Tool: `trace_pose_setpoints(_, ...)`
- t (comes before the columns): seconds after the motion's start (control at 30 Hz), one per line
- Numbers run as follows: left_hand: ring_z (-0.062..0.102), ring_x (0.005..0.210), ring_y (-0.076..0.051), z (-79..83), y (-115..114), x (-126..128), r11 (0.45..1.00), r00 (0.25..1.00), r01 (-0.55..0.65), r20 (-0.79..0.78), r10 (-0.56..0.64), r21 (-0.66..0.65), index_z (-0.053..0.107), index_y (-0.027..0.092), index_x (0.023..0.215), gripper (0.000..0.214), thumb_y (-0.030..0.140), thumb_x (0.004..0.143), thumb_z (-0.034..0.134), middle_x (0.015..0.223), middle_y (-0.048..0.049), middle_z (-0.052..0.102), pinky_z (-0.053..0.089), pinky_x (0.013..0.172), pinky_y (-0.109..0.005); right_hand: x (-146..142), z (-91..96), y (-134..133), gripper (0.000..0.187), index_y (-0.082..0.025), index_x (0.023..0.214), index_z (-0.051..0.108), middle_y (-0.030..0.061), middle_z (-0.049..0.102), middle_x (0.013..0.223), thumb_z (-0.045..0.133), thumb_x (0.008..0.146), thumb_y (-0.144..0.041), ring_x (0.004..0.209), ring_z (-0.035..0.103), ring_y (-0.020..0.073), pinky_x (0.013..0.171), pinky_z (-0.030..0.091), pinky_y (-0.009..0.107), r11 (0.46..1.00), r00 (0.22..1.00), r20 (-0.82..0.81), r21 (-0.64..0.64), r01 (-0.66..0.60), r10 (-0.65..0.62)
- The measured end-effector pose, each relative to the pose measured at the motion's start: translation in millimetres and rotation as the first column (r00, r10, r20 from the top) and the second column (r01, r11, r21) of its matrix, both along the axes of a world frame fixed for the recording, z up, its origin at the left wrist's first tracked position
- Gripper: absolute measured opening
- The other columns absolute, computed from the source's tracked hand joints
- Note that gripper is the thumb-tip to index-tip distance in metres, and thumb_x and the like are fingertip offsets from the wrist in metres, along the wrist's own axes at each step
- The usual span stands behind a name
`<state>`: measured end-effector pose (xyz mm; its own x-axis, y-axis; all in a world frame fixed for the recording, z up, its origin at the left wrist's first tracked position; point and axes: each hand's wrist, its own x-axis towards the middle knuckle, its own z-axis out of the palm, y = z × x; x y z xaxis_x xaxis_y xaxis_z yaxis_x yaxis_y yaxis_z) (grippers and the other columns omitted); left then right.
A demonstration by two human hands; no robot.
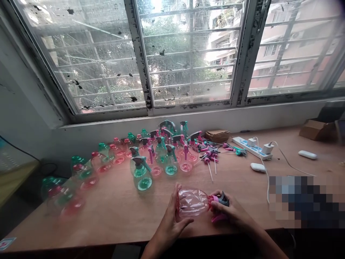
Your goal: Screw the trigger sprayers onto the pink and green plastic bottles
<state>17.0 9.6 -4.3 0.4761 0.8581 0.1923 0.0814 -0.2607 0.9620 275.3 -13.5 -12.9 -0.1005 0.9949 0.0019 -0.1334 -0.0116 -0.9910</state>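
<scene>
Pink bottle (193,202) is tipped sideways between both hands, above the table (113,216) near its front edge. Slick plastic could slip if the left hand (172,214) slackens; an off-axis turn could seat the head (223,203) crooked. Left fingers curl round the base, thumb stretched out. Right hand (235,210) pinches the head by the neck (some fingertips hidden), forearm angled in.

My left hand (174,220) is cupped at the lower centre of the frame, fingers raised and thumb (185,223) spread toward the right. My right hand (233,208) curls inward just right of it, thumb pointing left; both forearms rise from the bottom edge.
</scene>
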Motion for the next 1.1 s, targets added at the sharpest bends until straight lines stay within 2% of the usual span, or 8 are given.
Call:
trace_pose_setpoints(0.2,0.029,0.148,-0.035,3.6,-2,0,0.994,0.997,0.063,0.046,-0.059,-0.090,0.004,0.030,0.158,0.110,0.037,0.078,0.080,0.165,-0.0115,0.019,0.018,0.123,-0.052,-3,3.0,-1,0.041,-0.017,0.090,0.064,0.0023,0.074,0.068,0.081,0.074,-0.051,0.060,0.067,0.0201,0.059,0.051,0.031,1.000,1.000,-0.013,0.012,0.017,-0.017)
trace_pose_setpoints(0.33,0.022,0.151,-0.033,4.9,-3,1,1.000,1.000,0.015,0.017,-0.015,-0.018,0.008,0.031,0.158,0.103,0.035,0.081,0.077,0.166,-0.0097,0.019,0.013,0.124,-0.053,-1,2.5,0,0.043,-0.018,0.089,0.064,0.0016,0.072,0.067,0.081,0.073,-0.054,0.059,0.067,0.0207,0.059,0.052,0.033,1.000,1.000,-0.009,0.009,-0.002,0.002)
trace_pose_setpoints(0.5,0.044,0.138,-0.034,8.2,-5,2,0.996,0.998,0.042,0.040,-0.039,-0.079,0.004,0.035,0.157,0.112,0.034,0.077,0.082,0.164,-0.0105,0.022,0.029,0.119,-0.052,0,0.1,1,0.043,-0.018,0.089,0.063,0.0016,0.072,0.067,0.081,0.073,-0.054,0.061,0.067,0.0208,0.061,0.054,0.033,1.000,1.000,-0.019,0.003,-0.016,0.016)
trace_pose_setpoints(0.6,0.043,0.139,-0.035,9.5,-5,2,0.991,0.997,0.064,0.059,-0.058,-0.117,0.006,0.031,0.158,0.108,0.038,0.078,0.080,0.164,-0.0120,0.021,0.032,0.118,-0.051,1,-1.5,1,0.043,-0.018,0.091,0.063,0.0014,0.072,0.067,0.082,0.074,-0.052,0.061,0.066,0.0196,0.060,0.054,0.032,1.000,0.999,-0.041,0.006,-0.025,0.026)
trace_pose_setpoints(0.7,0.035,0.144,-0.034,8.0,-4,1,0.999,0.999,0.030,0.020,-0.029,-0.045,0.011,0.033,0.157,0.099,0.037,0.082,0.076,0.164,-0.0107,0.021,0.024,0.121,-0.053,0,-2.6,1,0.042,-0.017,0.091,0.063,0.0017,0.072,0.069,0.082,0.074,-0.051,0.062,0.066,0.0196,0.060,0.054,0.032,1.000,0.998,-0.052,0.010,-0.029,0.029)
trace_pose_setpoints(0.77,0.040,0.142,-0.033,7.3,-3,1,1.000,1.000,0.011,0.008,-0.011,-0.011,0.011,0.036,0.157,0.097,0.037,0.084,0.074,0.164,-0.0091,0.022,0.023,0.121,-0.052,0,-3.4,2,0.043,-0.017,0.090,0.064,0.0019,0.072,0.070,0.082,0.073,-0.052,0.062,0.067,0.0199,0.060,0.055,0.033,1.000,0.998,-0.050,0.011,-0.024,0.024)
trace_pose_setpoints(0.87,0.051,0.133,-0.033,8.5,-4,1,0.998,0.999,0.037,0.030,-0.036,-0.060,0.006,0.038,0.156,0.106,0.039,0.079,0.079,0.162,-0.0092,0.026,0.032,0.118,-0.052,0,-4.2,2,0.043,-0.017,0.089,0.064,0.0017,0.072,0.069,0.082,0.073,-0.053,0.060,0.067,0.0193,0.059,0.054,0.032,1.000,0.999,-0.048,0.016,-0.003,0.004)
trace_pose_setpoints(1.1,0.036,0.143,-0.036,4.9,-2,1,0.996,0.997,0.029,0.070,-0.023,-0.089,0.012,0.032,0.157,0.105,0.044,0.077,0.080,0.163,-0.0116,0.025,0.026,0.120,-0.054,0,-2.3,1,0.039,-0.018,0.090,0.063,0.0008,0.072,0.068,0.082,0.074,-0.048,0.060,0.066,0.0181,0.057,0.053,0.029,1.000,0.998,-0.062,0.025,-0.020,0.021)
